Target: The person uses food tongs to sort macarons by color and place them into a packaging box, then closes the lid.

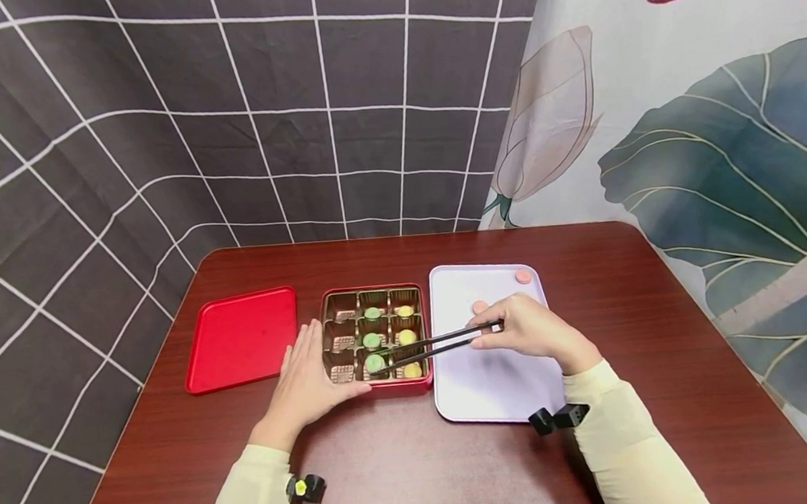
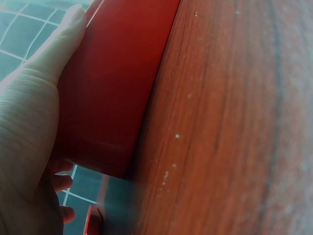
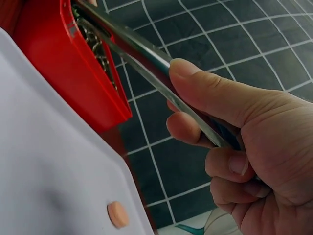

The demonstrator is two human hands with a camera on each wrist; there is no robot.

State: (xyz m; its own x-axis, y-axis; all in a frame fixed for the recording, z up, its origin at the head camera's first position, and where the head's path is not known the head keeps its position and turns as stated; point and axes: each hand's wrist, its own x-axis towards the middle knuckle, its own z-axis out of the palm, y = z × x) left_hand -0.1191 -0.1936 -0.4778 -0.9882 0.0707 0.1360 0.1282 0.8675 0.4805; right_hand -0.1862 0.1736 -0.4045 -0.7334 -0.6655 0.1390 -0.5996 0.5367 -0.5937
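My right hand (image 1: 529, 333) holds a pair of dark chopsticks (image 1: 451, 342), also seen in the right wrist view as long shiny sticks (image 3: 146, 73). Their tips reach left into a red box (image 1: 396, 390) with a gold divided insert, at a round green piece (image 1: 375, 364) in the front middle compartment. Whether they grip it is unclear. Further green pieces lie behind it; yellow pieces (image 1: 407, 337) fill the right column. At the box's front left corner rests my left hand (image 1: 303, 385), its fingers straight along the left side and its thumb (image 2: 63, 44) across the front.
A white tray (image 1: 488, 397) lies right of the box, with pink round pieces (image 1: 523, 276) toward its back. To the left is a red lid (image 1: 242, 342) lying flat. All of it stands on a brown wooden table (image 1: 394, 477), with a grid-patterned cloth behind.
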